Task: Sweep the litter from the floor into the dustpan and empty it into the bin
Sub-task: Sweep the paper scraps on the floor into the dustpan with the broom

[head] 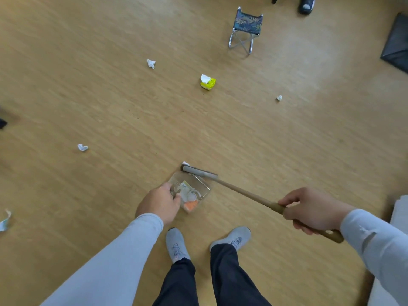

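Observation:
My left hand (160,203) grips the handle of a clear dustpan (203,187) resting on the wooden floor; white scraps and an orange piece lie inside it. My right hand (313,209) holds the wooden handle of a broom (240,192), whose grey head (198,171) sits at the dustpan's far lip. A small white scrap (185,163) lies just beyond the broom head. Loose on the floor are crumpled tissues (151,63), (82,147), (279,97) and a yellow tissue pack (207,82). No bin is clearly in view.
A small folding stool (246,29) stands at the back. A dark bag (397,45) lies at the right edge, someone's shoe (306,5) at the top. A wrapper (4,221) lies at the left edge. My shoes (176,245) are just behind the dustpan.

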A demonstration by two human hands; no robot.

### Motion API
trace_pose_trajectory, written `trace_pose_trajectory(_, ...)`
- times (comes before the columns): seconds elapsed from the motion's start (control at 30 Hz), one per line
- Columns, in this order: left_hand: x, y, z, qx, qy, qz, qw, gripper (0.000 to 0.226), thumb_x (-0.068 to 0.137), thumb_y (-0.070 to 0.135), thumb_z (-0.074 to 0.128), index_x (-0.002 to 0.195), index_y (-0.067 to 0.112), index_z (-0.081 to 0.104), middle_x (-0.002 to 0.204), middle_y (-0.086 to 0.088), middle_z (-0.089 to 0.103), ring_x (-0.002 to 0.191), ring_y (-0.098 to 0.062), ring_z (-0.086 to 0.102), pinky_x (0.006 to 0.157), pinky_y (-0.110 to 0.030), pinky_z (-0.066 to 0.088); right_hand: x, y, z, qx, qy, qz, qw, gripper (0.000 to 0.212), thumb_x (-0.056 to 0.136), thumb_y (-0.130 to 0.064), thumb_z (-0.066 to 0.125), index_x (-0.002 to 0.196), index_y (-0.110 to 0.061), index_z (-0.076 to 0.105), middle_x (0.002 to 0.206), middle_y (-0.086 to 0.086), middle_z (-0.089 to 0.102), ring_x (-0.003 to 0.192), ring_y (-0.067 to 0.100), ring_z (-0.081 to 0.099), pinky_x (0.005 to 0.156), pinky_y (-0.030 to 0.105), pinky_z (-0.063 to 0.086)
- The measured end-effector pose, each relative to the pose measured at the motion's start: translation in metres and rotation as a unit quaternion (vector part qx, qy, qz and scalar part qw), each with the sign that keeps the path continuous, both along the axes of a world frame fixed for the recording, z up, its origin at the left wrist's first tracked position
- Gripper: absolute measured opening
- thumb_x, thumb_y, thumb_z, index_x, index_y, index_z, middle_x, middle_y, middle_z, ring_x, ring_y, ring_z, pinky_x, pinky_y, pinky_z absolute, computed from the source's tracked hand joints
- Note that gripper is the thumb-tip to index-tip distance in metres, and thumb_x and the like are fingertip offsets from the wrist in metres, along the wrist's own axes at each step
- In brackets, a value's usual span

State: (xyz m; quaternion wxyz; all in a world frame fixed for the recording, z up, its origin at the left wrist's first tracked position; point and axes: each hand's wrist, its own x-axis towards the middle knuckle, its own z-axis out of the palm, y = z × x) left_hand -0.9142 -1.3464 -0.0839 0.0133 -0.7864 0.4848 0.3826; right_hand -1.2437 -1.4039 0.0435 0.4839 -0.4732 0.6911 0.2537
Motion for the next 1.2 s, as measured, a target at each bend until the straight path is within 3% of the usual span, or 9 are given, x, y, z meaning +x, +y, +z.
trace_pose_trajectory(0.13, -0.001, 0.001, 0.003, -0.005, 0.009, -0.001, 1.0, 0.018, 0.094, 0.038, 0.056, 0.106, 0.026, 0.061, 0.096, 0.001, 0.069, 0.085, -0.027, 0.063, 0.073, -0.035, 0.054, -0.008, 0.003, 0.009, -0.021, 0.034, 0.017, 0.999, 0.02, 0.092, -0.023, 0.062, 0.11, -0.032, 0.063, 0.061, 0.001, 0.072, 0.045, 0.013, 0.057, 0.061, 0.029, 0.052)
trace_pose_trajectory(0.27, 0.0, 0.003, 0.004, -0.007, 0.005, -0.003, 1.0, 0.01, 0.094, 0.038, 0.055, 0.098, 0.029, 0.057, 0.088, 0.004, 0.065, 0.082, -0.026, 0.062, 0.069, -0.033, 0.05, -0.01, -0.009, 0.019, -0.012, 0.091, 0.098, 0.991, 0.029, 0.091, -0.028, 0.063, 0.119, -0.035, 0.064, 0.069, -0.001, 0.073, 0.046, 0.012, 0.062, 0.056, 0.026, 0.052)
trace_pose_trajectory(0.4, 0.0, 0.003, 0.003, -0.012, 0.003, -0.005, 1.0, 0.01, 0.094, 0.037, 0.055, 0.099, 0.028, 0.057, 0.084, 0.005, 0.063, 0.08, -0.024, 0.061, 0.067, -0.033, 0.049, -0.008, -0.013, 0.025, -0.002, 0.157, 0.224, 0.962, 0.037, 0.092, -0.03, 0.061, 0.126, -0.044, 0.063, 0.089, -0.009, 0.071, 0.065, 0.01, 0.069, 0.066, 0.028, 0.06)
trace_pose_trajectory(0.47, 0.0, 0.002, 0.003, -0.012, 0.004, -0.006, 1.0, 0.013, 0.094, 0.038, 0.055, 0.101, 0.027, 0.059, 0.086, 0.004, 0.065, 0.08, -0.025, 0.062, 0.069, -0.034, 0.052, -0.02, -0.008, 0.02, -0.003, 0.139, 0.185, 0.973, 0.035, 0.091, -0.027, 0.064, 0.123, -0.041, 0.067, 0.084, -0.007, 0.074, 0.06, 0.011, 0.067, 0.062, 0.028, 0.059)
trace_pose_trajectory(0.57, -0.001, 0.002, 0.003, -0.016, 0.008, -0.01, 1.0, 0.014, 0.095, 0.037, 0.055, 0.104, 0.028, 0.058, 0.09, 0.003, 0.066, 0.081, -0.025, 0.062, 0.071, -0.035, 0.053, -0.043, 0.002, 0.015, 0.011, 0.072, 0.008, 0.997, 0.03, 0.092, -0.017, 0.066, 0.119, -0.028, 0.07, 0.067, 0.005, 0.075, 0.047, 0.015, 0.058, 0.051, 0.028, 0.05)
trace_pose_trajectory(0.83, -0.001, -0.001, 0.003, -0.012, 0.003, -0.008, 1.0, 0.011, 0.095, 0.038, 0.055, 0.099, 0.028, 0.055, 0.088, 0.002, 0.067, 0.081, -0.027, 0.063, 0.07, -0.035, 0.054, -0.033, 0.011, -0.001, -0.028, 0.092, 0.063, 0.993, 0.029, 0.092, -0.021, 0.064, 0.116, -0.038, 0.064, 0.062, 0.001, 0.071, 0.045, 0.015, 0.058, 0.053, 0.027, 0.051)
trace_pose_trajectory(0.93, -0.002, 0.0, 0.003, -0.015, 0.002, -0.011, 1.0, 0.016, 0.095, 0.038, 0.055, 0.106, 0.027, 0.057, 0.09, 0.001, 0.067, 0.082, -0.027, 0.064, 0.069, -0.035, 0.054, -0.032, 0.008, 0.002, -0.033, 0.064, 0.012, 0.997, 0.028, 0.093, -0.02, 0.064, 0.117, -0.034, 0.067, 0.063, 0.007, 0.075, 0.045, 0.014, 0.057, 0.058, 0.028, 0.052)
trace_pose_trajectory(1.07, -0.001, 0.0, 0.002, -0.013, -0.001, -0.009, 1.0, 0.019, 0.095, 0.038, 0.055, 0.108, 0.025, 0.059, 0.089, 0.001, 0.066, 0.081, -0.027, 0.063, 0.071, -0.036, 0.055, -0.038, 0.005, 0.009, -0.036, 0.022, -0.093, 0.995, 0.028, 0.094, -0.013, 0.065, 0.12, -0.022, 0.07, 0.064, 0.009, 0.071, 0.047, 0.019, 0.054, 0.05, 0.03, 0.047)
trace_pose_trajectory(1.2, -0.002, 0.0, 0.0, -0.012, -0.009, -0.009, 1.0, 0.022, 0.095, 0.039, 0.054, 0.112, 0.025, 0.059, 0.09, 0.002, 0.067, 0.081, -0.026, 0.063, 0.068, -0.034, 0.052, -0.029, 0.011, 0.006, -0.068, 0.094, 0.077, 0.99, 0.029, 0.092, -0.024, 0.064, 0.117, -0.04, 0.066, 0.067, -0.004, 0.072, 0.044, 0.013, 0.058, 0.046, 0.024, 0.048)
